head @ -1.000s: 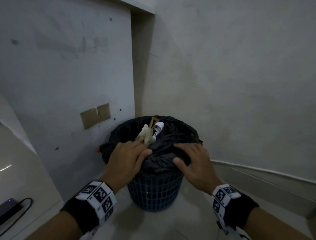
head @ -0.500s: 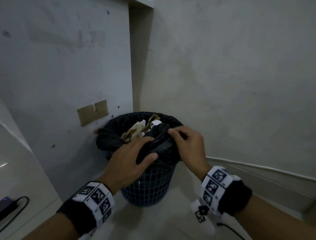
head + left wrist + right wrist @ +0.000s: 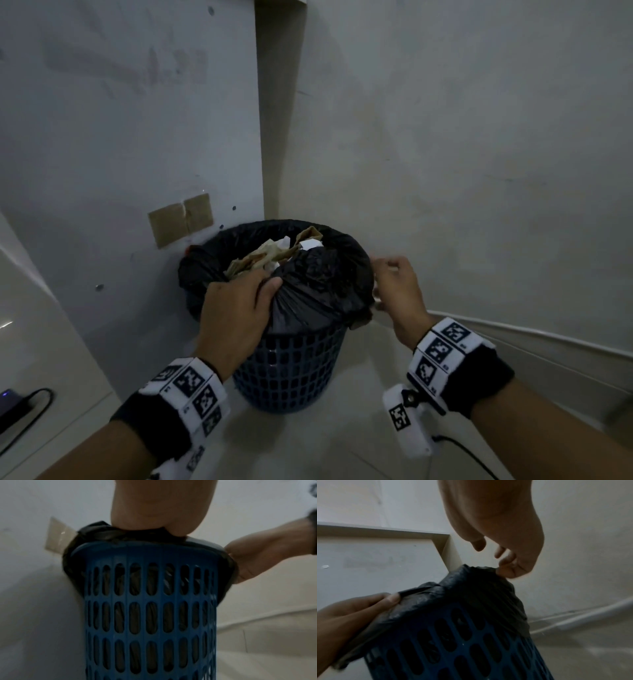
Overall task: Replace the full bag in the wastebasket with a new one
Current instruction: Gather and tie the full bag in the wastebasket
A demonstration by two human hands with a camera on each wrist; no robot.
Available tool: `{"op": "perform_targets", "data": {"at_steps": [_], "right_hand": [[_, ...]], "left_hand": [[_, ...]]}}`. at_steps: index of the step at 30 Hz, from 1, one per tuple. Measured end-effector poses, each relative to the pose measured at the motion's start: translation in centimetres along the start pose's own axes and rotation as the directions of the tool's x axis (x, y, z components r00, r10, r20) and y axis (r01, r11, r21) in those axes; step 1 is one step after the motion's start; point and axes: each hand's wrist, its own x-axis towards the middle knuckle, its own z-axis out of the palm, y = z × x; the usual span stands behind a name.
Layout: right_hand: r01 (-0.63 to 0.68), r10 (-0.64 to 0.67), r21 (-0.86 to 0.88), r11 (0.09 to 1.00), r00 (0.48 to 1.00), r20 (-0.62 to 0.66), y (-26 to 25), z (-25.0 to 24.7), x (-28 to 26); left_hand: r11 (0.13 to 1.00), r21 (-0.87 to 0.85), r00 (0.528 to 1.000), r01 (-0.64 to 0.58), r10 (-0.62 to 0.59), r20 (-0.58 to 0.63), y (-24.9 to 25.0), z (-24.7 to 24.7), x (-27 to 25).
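Note:
A blue slotted wastebasket (image 3: 291, 370) stands on the floor in a wall corner. It is lined with a black bag (image 3: 318, 291) full of crumpled paper (image 3: 263, 257). My left hand (image 3: 263, 284) grips a bunched fold of the bag at the near rim, thumb over the plastic. My right hand (image 3: 380, 281) is at the right rim. In the right wrist view its fingertips (image 3: 505, 570) pinch the bag's edge (image 3: 488, 595) above the basket (image 3: 462, 649), and the left hand (image 3: 390, 600) holds the bag lower left. In the left wrist view the palm (image 3: 154, 513) rests on the bag (image 3: 96, 534) over the basket (image 3: 150, 601).
Grey walls close in behind and to the right of the basket. A brown taped patch (image 3: 180, 221) is on the left wall. A white cabinet side (image 3: 34, 325) stands left, with a dark device and cable (image 3: 13, 407) on the floor. A baseboard ledge (image 3: 531, 339) runs along the right wall.
My right hand has moved from the bunched middle of the bag out to the right rim. My left hand keeps hold of the gathered plastic at the near side.

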Motion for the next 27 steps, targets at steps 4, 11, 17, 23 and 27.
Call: {"op": "perform_targets", "data": {"at_steps": [4,11,17,23,27], "right_hand": [[-0.655,0.604,0.121,0.745,0.741,0.294,1.6,-0.8,-0.9],[-0.627,0.523,0.131,0.768,0.732,0.437,2.0,-0.5,-0.6],[-0.250,0.219,0.626,0.738,0.967,0.127,-2.7,-0.9,1.6],[0.185,-0.200,0.173,0.967,0.977,0.073,-3.4,1.2,-0.8],[0.578,-0.573,-0.174,0.797,0.815,0.083,-1.2,1.0,-1.0]], "left_hand": [[0.972,0.147,0.977,-0.184,0.198,-0.081,2.4,0.0,-0.4],[0.971,0.023,0.944,-0.239,0.227,0.240,4.4,1.4,-1.3],[0.975,0.032,0.941,-0.219,0.202,0.273,4.0,1.8,-1.5],[0.981,-0.045,0.975,-0.190,0.194,0.107,2.5,1.2,-1.6],[0.998,-0.057,1.000,-0.004,0.004,0.002,0.5,-0.5,-0.8]]}}
